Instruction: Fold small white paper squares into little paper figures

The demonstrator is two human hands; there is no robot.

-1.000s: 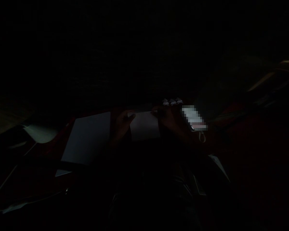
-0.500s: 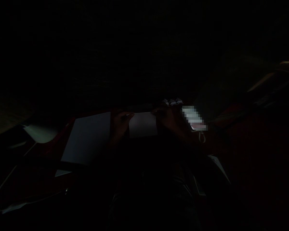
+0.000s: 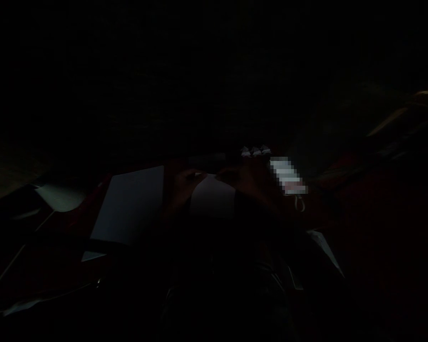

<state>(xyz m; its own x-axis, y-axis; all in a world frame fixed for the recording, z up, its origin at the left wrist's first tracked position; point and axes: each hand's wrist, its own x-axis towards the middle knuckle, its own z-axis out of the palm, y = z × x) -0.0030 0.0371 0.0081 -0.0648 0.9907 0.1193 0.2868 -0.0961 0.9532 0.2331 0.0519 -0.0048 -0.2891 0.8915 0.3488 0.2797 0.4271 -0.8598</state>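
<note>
The scene is very dark. A small pale sheet of paper (image 3: 212,199) lies between my hands, its upper edge slanting away from a high point near the middle. My left hand (image 3: 185,183) pinches the sheet at its top left, fingers closed. On the other side, my right hand (image 3: 240,179) closes on the top right edge, its fingertips close to the left hand's. Shadow hides most of the fingers and the sheet's lower edge.
Left of my hands lies a larger white sheet or stack of paper (image 3: 130,199). Several small folded paper pieces (image 3: 256,151) stand beyond my right hand. A blurred-out phone-like object (image 3: 288,175) with a loop strap (image 3: 299,204) lies to the right. A pale curved object (image 3: 61,197) is far left.
Both hands have moved nearer to me and closer together at the sheet's top. The sheet's upper edge, straight before, now comes to a peak, and the sheet sits lower.
</note>
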